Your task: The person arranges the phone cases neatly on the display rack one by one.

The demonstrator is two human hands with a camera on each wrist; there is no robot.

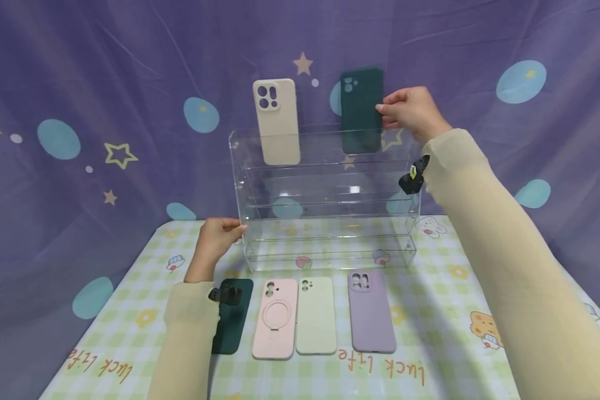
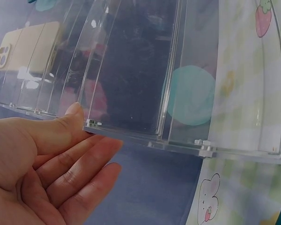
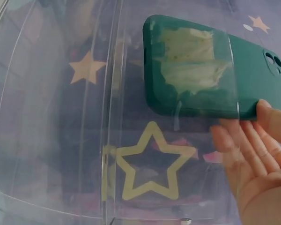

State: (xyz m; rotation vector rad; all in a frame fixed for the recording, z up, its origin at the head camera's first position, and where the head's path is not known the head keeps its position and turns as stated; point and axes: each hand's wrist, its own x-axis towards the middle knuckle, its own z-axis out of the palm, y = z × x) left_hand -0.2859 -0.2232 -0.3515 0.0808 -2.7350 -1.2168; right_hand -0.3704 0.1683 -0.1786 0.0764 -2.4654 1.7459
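Note:
A clear acrylic display rack (image 1: 325, 189) with stepped tiers stands on the table. My right hand (image 1: 414, 111) pinches the right edge of a dark green phone case (image 1: 362, 105), thumb in front and fingers behind. That case is upright with its lower part behind the top tier's clear front panel, as the right wrist view also shows. A cream phone case (image 1: 277, 119) leans upright in the same tier at the left. Lower down, my left hand (image 1: 214, 241) grips the rack's left side edge between thumb and fingers; in the left wrist view the thumb (image 2: 70, 123) lies against that edge.
In front of the rack lie a second dark green case (image 1: 236, 325), a pink case (image 1: 275, 341) with a ring, a pale green case (image 1: 316, 322) and a purple case (image 1: 372, 316). A checked cloth (image 1: 460, 333) covers the table. Behind hangs a purple curtain (image 1: 145, 66).

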